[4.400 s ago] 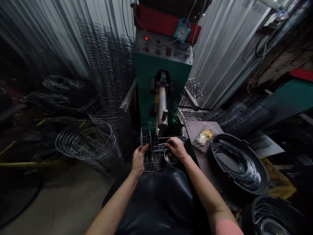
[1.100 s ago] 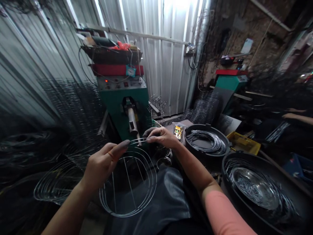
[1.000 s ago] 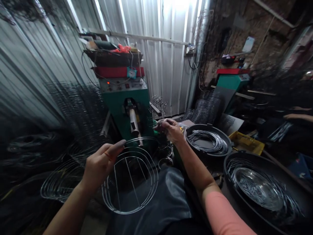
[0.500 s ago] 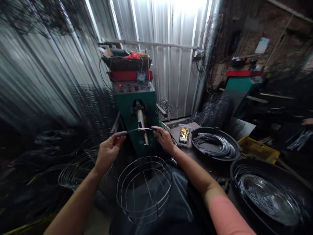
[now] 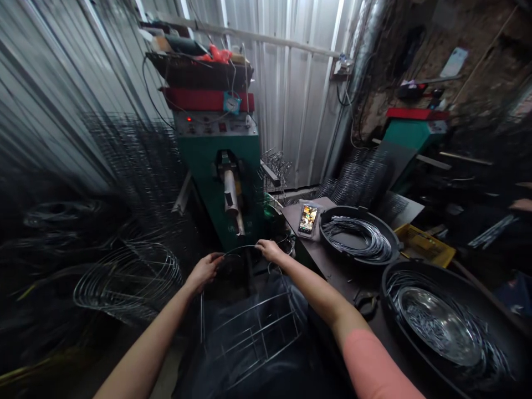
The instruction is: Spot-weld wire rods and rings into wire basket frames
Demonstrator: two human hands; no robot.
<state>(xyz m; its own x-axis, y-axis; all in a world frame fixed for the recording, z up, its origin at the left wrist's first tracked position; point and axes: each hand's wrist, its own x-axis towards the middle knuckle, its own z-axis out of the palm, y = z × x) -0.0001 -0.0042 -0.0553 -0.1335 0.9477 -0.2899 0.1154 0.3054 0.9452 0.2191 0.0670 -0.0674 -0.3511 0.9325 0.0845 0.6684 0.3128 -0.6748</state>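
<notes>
Both my hands reach forward over my lap and hold a thin curved steel wire (image 5: 241, 249) between them. My left hand (image 5: 203, 271) grips its left end, and my right hand (image 5: 269, 250) pinches its right end. Below them, a wire basket frame (image 5: 253, 335) rests tilted on my dark apron (image 5: 245, 354), its hoops and ribs partly lost against the dark cloth. The arc of wire passes just in front of the green welding machine (image 5: 220, 188), not touching its metal ram (image 5: 231, 194).
To my right, a dark workbench (image 5: 307, 260) holds a phone in a plastic bag (image 5: 308, 219), pliers (image 5: 366, 302) and a black tub of wire rings (image 5: 355, 235). A larger tub (image 5: 440, 327) sits at the lower right. Stacked wire frames (image 5: 128, 282) fill the left. A co-worker's hand (image 5: 521, 205) shows far right.
My hands have dropped lower and closer to my lap with the wire. The basket frame now lies more tilted on the apron, and the view has swung slightly.
</notes>
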